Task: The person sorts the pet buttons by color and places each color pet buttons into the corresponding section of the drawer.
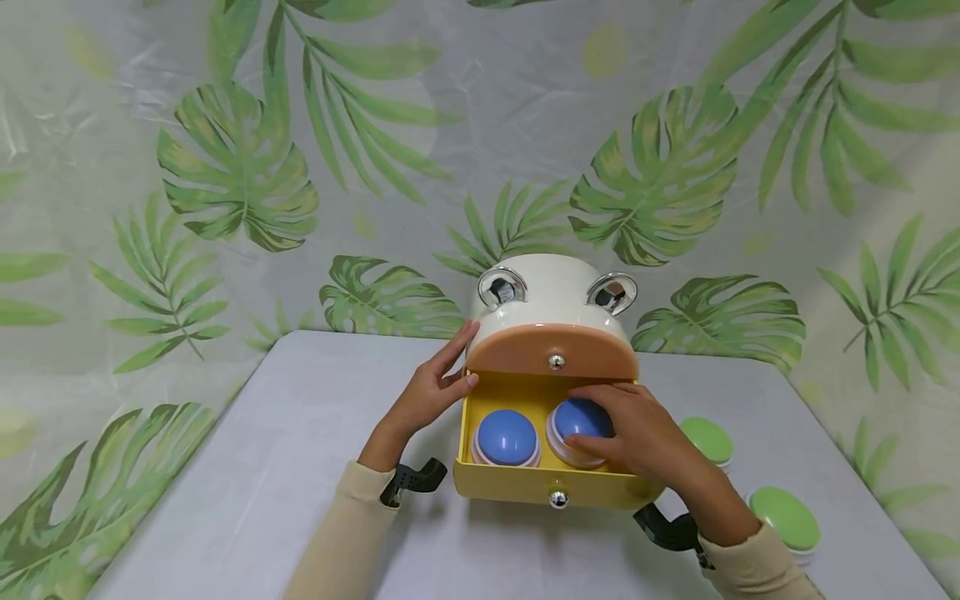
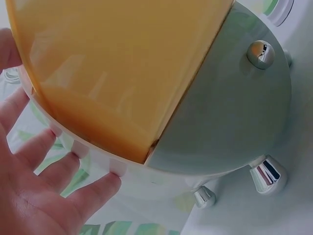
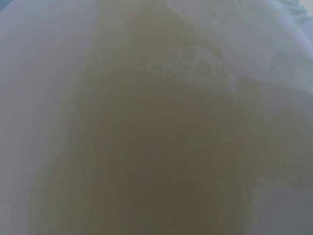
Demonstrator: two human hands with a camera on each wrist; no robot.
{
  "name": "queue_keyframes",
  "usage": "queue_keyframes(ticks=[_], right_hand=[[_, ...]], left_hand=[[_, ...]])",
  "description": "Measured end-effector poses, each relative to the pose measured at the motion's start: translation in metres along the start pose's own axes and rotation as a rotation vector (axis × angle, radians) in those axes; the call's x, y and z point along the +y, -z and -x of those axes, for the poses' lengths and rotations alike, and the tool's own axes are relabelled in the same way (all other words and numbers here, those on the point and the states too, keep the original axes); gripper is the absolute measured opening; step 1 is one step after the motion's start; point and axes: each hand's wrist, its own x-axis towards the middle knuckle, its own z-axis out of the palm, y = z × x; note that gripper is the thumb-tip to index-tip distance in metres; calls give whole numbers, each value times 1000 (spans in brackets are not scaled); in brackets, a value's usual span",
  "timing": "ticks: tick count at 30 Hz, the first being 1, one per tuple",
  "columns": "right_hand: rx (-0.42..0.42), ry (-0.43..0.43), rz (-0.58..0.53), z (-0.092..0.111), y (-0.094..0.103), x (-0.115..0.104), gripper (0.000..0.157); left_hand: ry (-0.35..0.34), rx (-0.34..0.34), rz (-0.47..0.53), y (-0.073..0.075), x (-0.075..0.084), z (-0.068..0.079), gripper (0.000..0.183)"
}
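A white animal-shaped drawer box (image 1: 551, 287) stands on the table with its yellow drawer (image 1: 506, 483) pulled out. Two round push buttons with blue domed tops lie in that drawer: a left one (image 1: 507, 438) and a right one (image 1: 579, 421). My right hand (image 1: 637, 425) reaches in over the drawer's right side and grips the right blue button between thumb and fingers. On the box's left side rests my left hand (image 1: 427, 392), its fingers extended; the left wrist view shows those fingers (image 2: 95, 193) along the white shell. The right wrist view is too blurred to show the grip.
Two green-topped round buttons, one farther back (image 1: 707, 439) and one nearer (image 1: 786, 517), lie right of the box beside my right arm. An orange upper drawer (image 1: 555, 350) is closed. Below the yellow drawer is a grey-green front (image 2: 225, 107) with a silver knob. Leaf-patterned cloth hangs behind.
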Motion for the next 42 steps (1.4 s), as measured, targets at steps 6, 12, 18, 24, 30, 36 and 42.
queue_keyframes(ticks=[6, 12, 18, 24, 30, 36, 42], right_hand=[[68, 30, -120, 2, 4, 3, 51], [138, 40, -136, 11, 10, 1, 44], [185, 34, -158, 22, 17, -6, 41], [221, 21, -153, 33, 20, -15, 40], [282, 112, -165, 41, 21, -22, 36], [293, 265, -256, 47, 20, -33, 40], [256, 355, -266, 52, 16, -42, 41]], left_hand=[[-2, -13, 9, -2, -1, -1, 67], [-9, -29, 14, -4, -3, -2, 67], [-4, -26, 26, -4, -3, -4, 66], [2, -30, 42, -3, -2, -3, 66], [20, -25, 51, -3, -4, 1, 65], [26, -15, 43, -1, -3, 2, 66], [32, -14, 42, -1, -2, -1, 66]])
